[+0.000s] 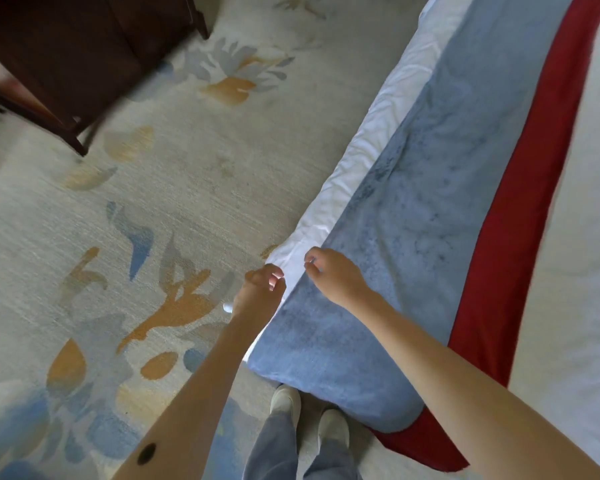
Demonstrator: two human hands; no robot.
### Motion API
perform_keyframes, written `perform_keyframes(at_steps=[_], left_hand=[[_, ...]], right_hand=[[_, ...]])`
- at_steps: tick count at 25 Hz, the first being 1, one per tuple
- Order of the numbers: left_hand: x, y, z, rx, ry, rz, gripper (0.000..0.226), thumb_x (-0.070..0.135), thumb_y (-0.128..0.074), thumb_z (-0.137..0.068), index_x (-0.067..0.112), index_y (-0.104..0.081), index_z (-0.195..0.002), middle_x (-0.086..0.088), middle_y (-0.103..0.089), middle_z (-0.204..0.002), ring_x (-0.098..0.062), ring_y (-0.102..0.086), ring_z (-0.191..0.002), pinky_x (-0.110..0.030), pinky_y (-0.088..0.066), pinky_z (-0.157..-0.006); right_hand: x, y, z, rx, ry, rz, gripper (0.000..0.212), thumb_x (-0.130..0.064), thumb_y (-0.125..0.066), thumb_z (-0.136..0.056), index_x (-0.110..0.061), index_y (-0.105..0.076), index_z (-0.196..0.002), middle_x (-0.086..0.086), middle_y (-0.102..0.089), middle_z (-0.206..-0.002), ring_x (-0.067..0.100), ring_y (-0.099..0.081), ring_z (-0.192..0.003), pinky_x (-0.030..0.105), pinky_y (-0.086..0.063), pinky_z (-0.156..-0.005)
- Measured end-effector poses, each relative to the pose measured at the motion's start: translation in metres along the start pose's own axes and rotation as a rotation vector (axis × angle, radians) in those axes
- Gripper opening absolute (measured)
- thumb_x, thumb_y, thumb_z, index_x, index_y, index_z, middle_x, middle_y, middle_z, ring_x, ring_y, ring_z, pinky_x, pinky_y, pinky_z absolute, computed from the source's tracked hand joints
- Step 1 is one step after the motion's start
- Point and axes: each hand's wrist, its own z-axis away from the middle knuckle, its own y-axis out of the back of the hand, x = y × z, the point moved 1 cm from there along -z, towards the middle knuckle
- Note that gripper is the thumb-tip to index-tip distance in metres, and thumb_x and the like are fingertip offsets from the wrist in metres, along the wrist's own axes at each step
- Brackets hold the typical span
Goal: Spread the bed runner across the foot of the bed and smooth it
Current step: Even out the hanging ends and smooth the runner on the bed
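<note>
**Hands meet at the runner's corner**

The left hand (262,289), fingers curled, pinches at the white bedding (361,150) at the bed's edge, lower centre of the frame; whether it grips fabric cannot be told. The right hand (333,275), loosely curled, rests on the blue-and-red bed runner (430,202), which stretches from lower centre to the upper right across the bed (586,237). Below stand the person's pale shoes (284,400). A floral carpet (153,202) fills the left; dark wooden furniture (66,53) sits upper left.
</note>
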Motion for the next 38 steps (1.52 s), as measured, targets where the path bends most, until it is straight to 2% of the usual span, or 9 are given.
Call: perform_keyframes(at_steps=[6,10,16,19,25,28,31,35,38], left_hand=[[0.116,0.075,0.018,0.143,-0.176,0.047,0.018,0.015,-0.050,-0.091,0.010,-0.058,-0.106,0.000,-0.059,-0.089,-0.016,-0.055,-0.079,-0.021,-0.038,-0.067],[0.172,0.129,0.011,0.198,-0.332,-0.017,0.016,0.016,-0.052,-0.089,0.013,-0.059,-0.103,0.001,-0.057,-0.087,-0.016,-0.055,-0.079,-0.023,-0.040,-0.068],[0.204,0.236,-0.046,0.312,-0.451,-0.040,0.011,0.019,-0.055,-0.086,0.017,-0.060,-0.096,0.002,-0.061,-0.086,-0.018,-0.057,-0.083,-0.031,-0.044,-0.078],[0.210,0.287,-0.089,0.328,-0.530,-0.069,0.009,0.016,-0.057,-0.085,0.016,-0.062,-0.093,0.000,-0.063,-0.086,-0.017,-0.057,-0.081,-0.028,-0.043,-0.077],[0.240,0.324,-0.180,0.176,-0.639,-0.121,0.011,0.023,-0.051,-0.089,0.021,-0.059,-0.096,0.004,-0.061,-0.085,-0.016,-0.058,-0.080,-0.028,-0.044,-0.069],[0.265,0.311,-0.228,0.103,-0.732,-0.105,0.008,0.021,-0.052,-0.089,0.021,-0.058,-0.093,0.005,-0.059,-0.084,-0.017,-0.058,-0.080,-0.034,-0.048,-0.074],[0.296,0.299,-0.290,0.066,-0.793,-0.097,0.011,0.019,-0.053,-0.088,0.016,-0.061,-0.096,0.002,-0.062,-0.085,-0.018,-0.058,-0.082,-0.034,-0.047,-0.076],[0.365,0.282,-0.401,-0.041,-0.820,-0.122,0.011,0.019,-0.053,-0.088,0.017,-0.061,-0.096,-0.001,-0.064,-0.090,-0.020,-0.059,-0.085,-0.035,-0.046,-0.077],[0.433,0.271,-0.480,-0.111,-0.831,-0.142,0.011,0.020,-0.053,-0.089,0.019,-0.060,-0.097,0.001,-0.063,-0.089,-0.019,-0.059,-0.085,-0.030,-0.043,-0.074]], right_hand=[[-0.023,0.129,0.031,0.251,0.037,-0.200,0.021,-0.018,-0.047,-0.095,-0.010,-0.062,-0.107,0.010,-0.065,-0.111,0.023,-0.061,-0.095,0.034,-0.046,-0.086],[-0.053,0.203,0.038,0.404,0.068,-0.237,0.020,-0.013,-0.050,-0.092,-0.010,-0.063,-0.106,0.010,-0.064,-0.109,0.020,-0.058,-0.088,0.031,-0.044,-0.084],[-0.112,0.257,-0.006,0.595,0.086,-0.229,0.019,-0.012,-0.048,-0.092,-0.011,-0.063,-0.104,0.010,-0.063,-0.108,0.018,-0.056,-0.088,0.033,-0.045,-0.085],[-0.140,0.267,-0.039,0.666,0.043,-0.238,0.020,-0.011,-0.047,-0.093,-0.009,-0.062,-0.106,0.012,-0.062,-0.109,0.024,-0.059,-0.096,0.032,-0.043,-0.085],[-0.147,0.284,-0.092,0.811,-0.131,-0.254,0.023,-0.015,-0.045,-0.095,-0.011,-0.061,-0.111,0.008,-0.062,-0.110,0.020,-0.056,-0.093,0.028,-0.041,-0.082],[-0.128,0.306,-0.123,0.881,-0.212,-0.242,0.023,-0.011,-0.049,-0.092,-0.009,-0.062,-0.110,0.013,-0.063,-0.110,0.027,-0.060,-0.098,0.035,-0.045,-0.086],[-0.106,0.341,-0.174,0.954,-0.285,-0.224,0.023,-0.007,-0.051,-0.090,-0.006,-0.064,-0.108,0.017,-0.065,-0.107,0.030,-0.060,-0.097,0.034,-0.044,-0.086],[-0.076,0.406,-0.251,1.068,-0.351,-0.253,0.023,-0.005,-0.052,-0.088,-0.005,-0.065,-0.107,0.018,-0.065,-0.106,0.032,-0.061,-0.097,0.038,-0.045,-0.089],[-0.053,0.462,-0.297,1.115,-0.427,-0.235,0.022,-0.004,-0.054,-0.086,-0.003,-0.065,-0.105,0.023,-0.065,-0.102,0.036,-0.062,-0.096,0.041,-0.046,-0.087]])
